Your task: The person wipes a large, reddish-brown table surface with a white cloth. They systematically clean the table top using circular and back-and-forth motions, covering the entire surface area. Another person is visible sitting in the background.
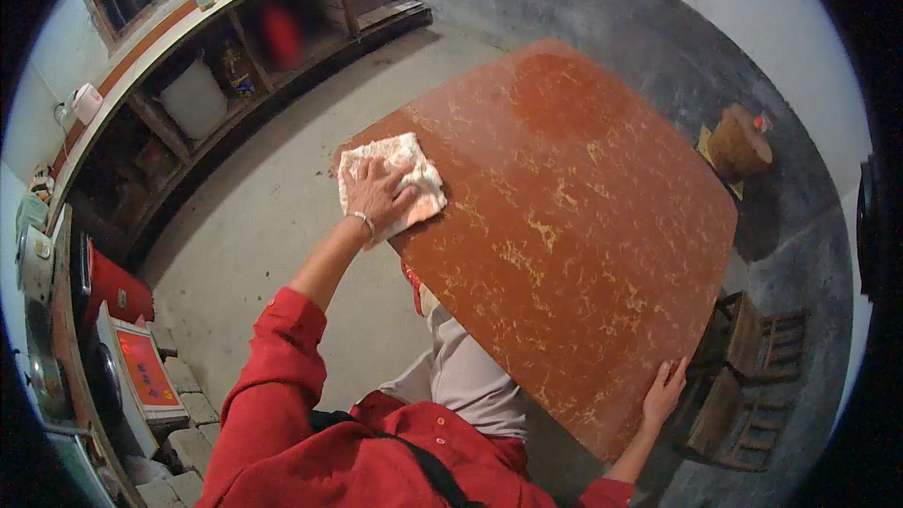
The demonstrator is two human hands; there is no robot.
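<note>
1. Left hand [376, 193]: lies flat on a folded, pale patterned cloth [395, 183], fingers spread and pressing down rather than gripping; a thin bracelet shows at the wrist.
2. Cloth: rests on the worktop [574, 226] at its far left corner, just inside the left edge, partly covered by the hand.
3. Right hand [664, 391]: laid on the worktop's near right corner, fingers open and curled lightly over the edge, holding nothing.
4. Worktop: a large reddish-brown slab with cream marbling. Its surface looks glossy, with a brighter sheen toward the far edge; no crumbs, spills or objects show on it.
5. Progress, as judged: wiping is in hand at the far left corner. No wet streaks separate wiped from unwiped areas, so how much is covered cannot be told; the broad middle and right side lie well apart from the cloth.
6. Surroundings: wooden stool [752, 367] beside the right edge; concrete floor [273, 226] beyond the left edge.
</note>
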